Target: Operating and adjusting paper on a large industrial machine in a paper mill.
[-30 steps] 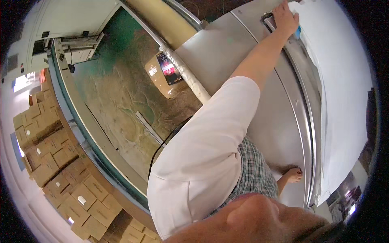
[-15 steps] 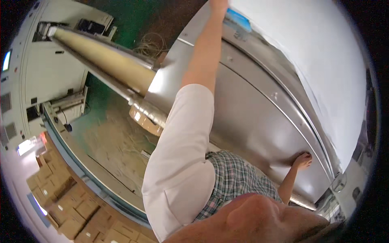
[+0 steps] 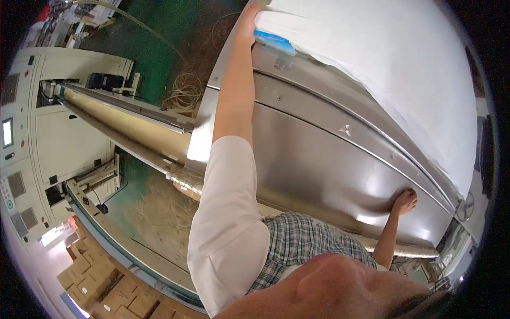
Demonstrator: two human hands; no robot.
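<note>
At the far edge, my left hand is on the margin of a large white cloth-like sheet; its fingertips are partly hidden, but creases in the sheet run from the hand, which looks closed on it. Just beside that hand, a bright blue strip lies under the sheet's edge. The sheet covers the upper part of a curved, shiny metal machine with screws along its panels. To the right, my right hand rests against the metal panel with its fingers curled in, and nothing shows in it.
On the left a long beige roller runs from a pale control cabinet toward the metal machine. A coil of hose lies on the green floor. Stacked cardboard boxes fill the lower left. A round handle sits at the machine's right end.
The view has shifted, bringing more of the cabinet and floor into sight. The sheet's far corner now reaches out to my left hand. My right hand stays on the panel.
</note>
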